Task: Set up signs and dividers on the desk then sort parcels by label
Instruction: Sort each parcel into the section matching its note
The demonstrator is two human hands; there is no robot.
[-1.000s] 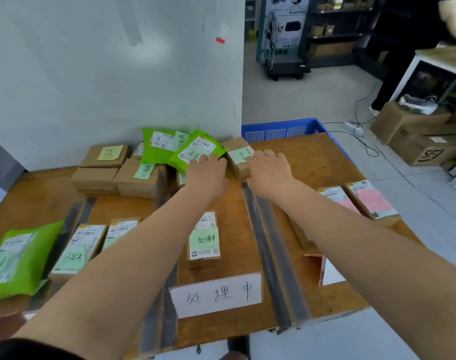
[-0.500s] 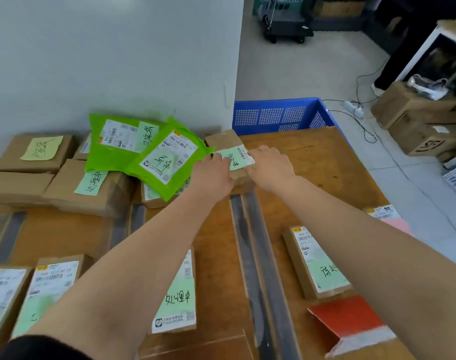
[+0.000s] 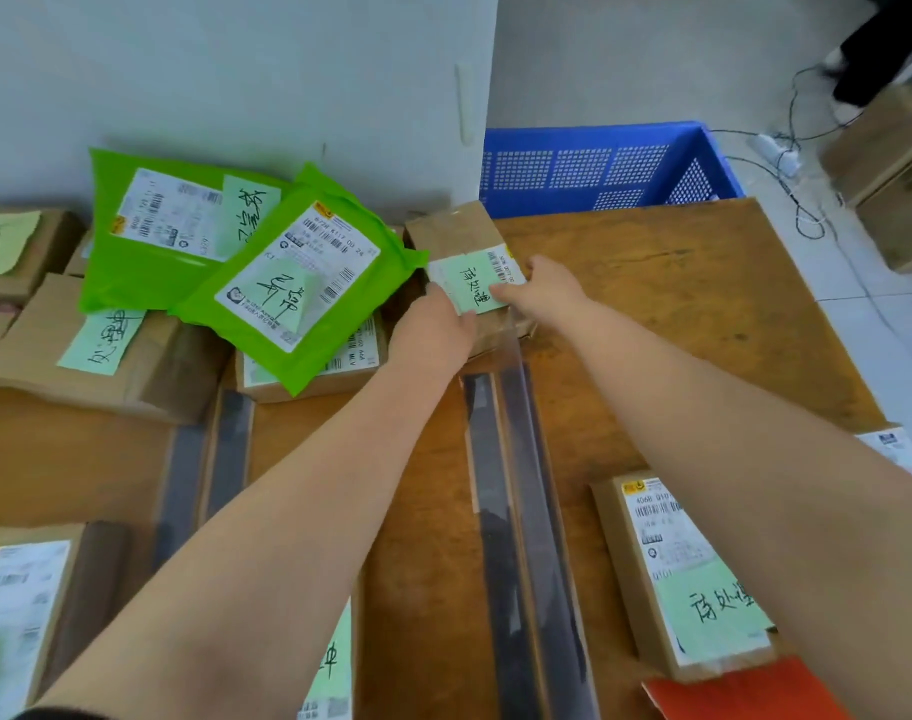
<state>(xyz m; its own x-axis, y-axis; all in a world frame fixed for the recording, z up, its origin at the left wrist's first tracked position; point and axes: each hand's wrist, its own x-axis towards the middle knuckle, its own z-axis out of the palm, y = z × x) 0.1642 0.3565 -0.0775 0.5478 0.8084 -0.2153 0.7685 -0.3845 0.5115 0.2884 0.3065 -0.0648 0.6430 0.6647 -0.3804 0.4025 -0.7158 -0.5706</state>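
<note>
Setup looks done, judging by the desk: two clear plastic divider strips, one left (image 3: pixel 204 459) and one centre (image 3: pixel 521 511), lie lengthwise on the brown wooden desk (image 3: pixel 677 304), splitting it into lanes. An orange-red folded card sign (image 3: pixel 744 691) shows at the bottom right edge (its text isn't visible).

Sorting is partly done. Already in lanes: a flat brown cardboard parcel with a green handwritten note (image 3: pixel 682 574) in the right lane, another brown parcel w/ white label (image 3: pixel 22 610) at far left, and one mostly hidden under the left arm in the middle lane.

Step in hand: both hands are on a small brown cardboard box with a pale green sticky note (image 3: pixel 464 252) at the back of the desk, near the wall and just in front of the blue perforated plastic crate (image 3: pixel 599 163). Left hand (image 3: pixel 433 330) curls round the box's near-left edge; right hand (image 3: pixel 547 288) pinches the near-right side, thumb on the note. Box seems to rest on the desk, not yet lifted, tho I can't be sure.

Left to do, approx a third or more: the unsorted pile at back left, i.e. two bright green plastic mailer bags, rear (image 3: pixel 173 231) and front (image 3: pixel 292 283), lying over several brown cartons (image 3: pixel 105 350). The box's note appears to match the right-lane parcel's, so prob. it goes there.
</note>
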